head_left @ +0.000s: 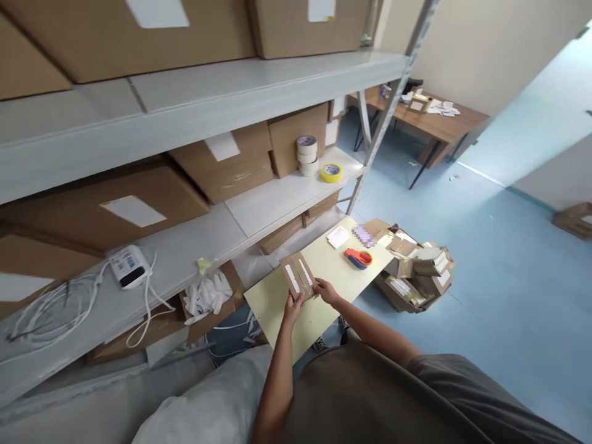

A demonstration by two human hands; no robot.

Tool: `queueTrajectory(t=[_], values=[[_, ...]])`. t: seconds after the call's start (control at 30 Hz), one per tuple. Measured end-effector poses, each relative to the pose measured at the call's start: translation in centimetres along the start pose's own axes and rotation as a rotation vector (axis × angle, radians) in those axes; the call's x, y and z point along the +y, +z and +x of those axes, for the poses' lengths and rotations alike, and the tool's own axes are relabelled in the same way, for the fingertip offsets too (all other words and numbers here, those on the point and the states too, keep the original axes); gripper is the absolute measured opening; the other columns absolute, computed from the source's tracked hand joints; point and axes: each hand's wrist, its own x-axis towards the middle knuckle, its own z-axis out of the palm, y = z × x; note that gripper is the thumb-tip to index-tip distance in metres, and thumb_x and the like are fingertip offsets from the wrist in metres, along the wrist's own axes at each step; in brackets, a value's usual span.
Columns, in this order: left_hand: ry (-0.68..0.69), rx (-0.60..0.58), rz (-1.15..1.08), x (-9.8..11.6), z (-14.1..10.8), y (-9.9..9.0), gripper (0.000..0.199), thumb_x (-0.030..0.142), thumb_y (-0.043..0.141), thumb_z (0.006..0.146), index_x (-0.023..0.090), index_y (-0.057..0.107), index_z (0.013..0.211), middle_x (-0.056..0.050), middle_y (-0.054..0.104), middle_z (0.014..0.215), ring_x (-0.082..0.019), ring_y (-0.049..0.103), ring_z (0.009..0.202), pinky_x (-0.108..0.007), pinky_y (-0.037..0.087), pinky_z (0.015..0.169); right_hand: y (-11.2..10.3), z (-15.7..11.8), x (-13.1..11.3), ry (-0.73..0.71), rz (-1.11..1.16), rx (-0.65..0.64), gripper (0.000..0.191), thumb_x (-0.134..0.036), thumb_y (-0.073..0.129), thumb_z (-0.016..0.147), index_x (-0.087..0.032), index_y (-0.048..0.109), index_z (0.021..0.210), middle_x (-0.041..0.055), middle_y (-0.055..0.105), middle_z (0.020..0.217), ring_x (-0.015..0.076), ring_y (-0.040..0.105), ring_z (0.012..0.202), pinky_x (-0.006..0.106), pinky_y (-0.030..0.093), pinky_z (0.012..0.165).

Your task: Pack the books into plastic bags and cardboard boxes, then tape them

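Note:
Between my two hands is a small brown cardboard box point(298, 275) with two white strips along its top and shiny clear tape. My left hand point(293, 306) grips its near edge, and my right hand point(325, 291) holds its right near corner. Below the box is a pale yellow board-like tabletop point(319, 327). On that top, beyond my hands, lie a red and blue tape dispenser point(358, 258), a white paper label point(338, 237) and a purple patterned item point(364, 235), blurred out.
A metal shelf point(259, 209) with large cartons runs along the left, bearing tape rolls point(307, 155), a yellow tape roll point(331, 172) and a white label printer point(129, 266) with cables. An open carton of small boxes point(416, 268) stands right on the blue floor. White paper scraps point(208, 295) fill another carton.

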Motion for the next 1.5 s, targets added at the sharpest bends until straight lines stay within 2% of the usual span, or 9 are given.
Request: queueTrajectory(t=[0.13, 0.3, 0.4, 0.53, 0.73, 0.83, 0.97, 1.2, 1.5], values=[[0.071, -0.127, -0.079, 4.1, 1.7, 2.5, 0.081, 0.063, 0.066, 0.092, 0.017, 0.047, 0.156, -0.016, 0.065, 0.149, -0.029, 0.062, 0.138, -0.039, 0.051, 0.114, -4.3, -1.2, -1.5, -0.068, 0.119, 0.122, 0.055, -0.052, 0.074, 0.083, -0.02, 0.071, 0.129, 0.0093, 0.08, 0.116, 0.0276, 0.073, 0.107, 0.045, 0.058, 0.097], [0.146, -0.336, -0.054, 10.2, 4.1, 9.1, 0.084, 0.066, 0.069, 0.09, 0.02, 0.049, 0.156, -0.012, 0.065, 0.15, -0.028, 0.063, 0.137, -0.035, 0.05, 0.114, -11.4, -3.8, -3.0, -0.158, 0.213, 0.332, 0.064, -0.057, 0.077, 0.081, -0.02, 0.07, 0.134, 0.0115, 0.079, 0.118, 0.0309, 0.072, 0.111, 0.048, 0.058, 0.098], [0.184, -0.433, -0.049, 13.4, 5.4, 14.8, 0.081, 0.063, 0.07, 0.09, 0.019, 0.051, 0.156, -0.012, 0.065, 0.15, -0.029, 0.062, 0.138, -0.038, 0.049, 0.116, -16.4, -5.7, -3.3, -0.19, 0.225, 0.467, 0.066, -0.06, 0.075, 0.083, -0.021, 0.068, 0.136, 0.0125, 0.078, 0.119, 0.032, 0.072, 0.113, 0.048, 0.058, 0.098], [0.198, -0.56, -0.078, 16.8, 6.7, 24.0, 0.076, 0.058, 0.072, 0.091, 0.019, 0.055, 0.154, -0.013, 0.066, 0.148, -0.032, 0.062, 0.138, -0.044, 0.047, 0.119, -24.1, -8.1, -3.1, -0.19, 0.195, 0.643, 0.064, -0.062, 0.068, 0.089, -0.023, 0.064, 0.14, 0.0128, 0.076, 0.125, 0.0317, 0.07, 0.119, 0.047, 0.058, 0.101], [0.218, -0.656, -0.029, 20.2, 8.2, 37.7, 0.071, 0.057, 0.069, 0.093, 0.018, 0.057, 0.152, -0.013, 0.067, 0.147, -0.029, 0.063, 0.137, -0.044, 0.047, 0.119, -37.0, -9.4, -2.8, -0.178, 0.229, 0.725, 0.063, -0.059, 0.066, 0.09, -0.021, 0.061, 0.14, 0.0144, 0.074, 0.129, 0.0315, 0.069, 0.12, 0.046, 0.057, 0.102], [0.187, -0.661, -0.027, 21.7, 9.1, 43.4, 0.071, 0.056, 0.07, 0.093, 0.018, 0.056, 0.153, -0.013, 0.067, 0.148, -0.029, 0.063, 0.137, -0.043, 0.047, 0.119, -42.8, -9.4, -2.7, -0.146, 0.217, 0.759, 0.061, -0.057, 0.066, 0.089, -0.02, 0.061, 0.137, 0.0151, 0.075, 0.127, 0.0313, 0.07, 0.117, 0.045, 0.057, 0.1], [0.186, -0.671, -0.012, 23.6, 10.5, 49.6, 0.069, 0.055, 0.071, 0.092, 0.018, 0.06, 0.149, -0.013, 0.068, 0.146, -0.029, 0.063, 0.137, -0.043, 0.046, 0.119, -48.7, -9.2, -2.6, -0.078, 0.17, 0.796, 0.057, -0.055, 0.062, 0.092, -0.02, 0.06, 0.137, 0.0134, 0.075, 0.123, 0.0291, 0.07, 0.114, 0.042, 0.058, 0.097], [0.207, -0.647, 0.095, 25.1, 12.3, 57.2, 0.057, 0.051, 0.066, 0.095, 0.016, 0.066, 0.14, -0.014, 0.072, 0.14, -0.029, 0.064, 0.135, -0.044, 0.045, 0.12, -55.8, -8.1, -1.5, 0.081, 0.093, 0.854, 0.057, -0.051, 0.06, 0.093, -0.021, 0.06, 0.141, 0.012, 0.075, 0.12, 0.0272, 0.069, 0.109, 0.038, 0.057, 0.093], [0.081, -0.666, 0.152, 22.6, 13.0, 62.0, 0.067, 0.056, 0.069, 0.094, 0.018, 0.06, 0.148, -0.016, 0.068, 0.146, -0.029, 0.063, 0.137, -0.046, 0.045, 0.119, -59.7, -7.9, 1.0, 0.184, 0.048, 0.826, 0.049, -0.041, 0.057, 0.096, -0.021, 0.061, 0.14, 0.0116, 0.075, 0.12, 0.0275, 0.071, 0.11, 0.039, 0.058, 0.094]])
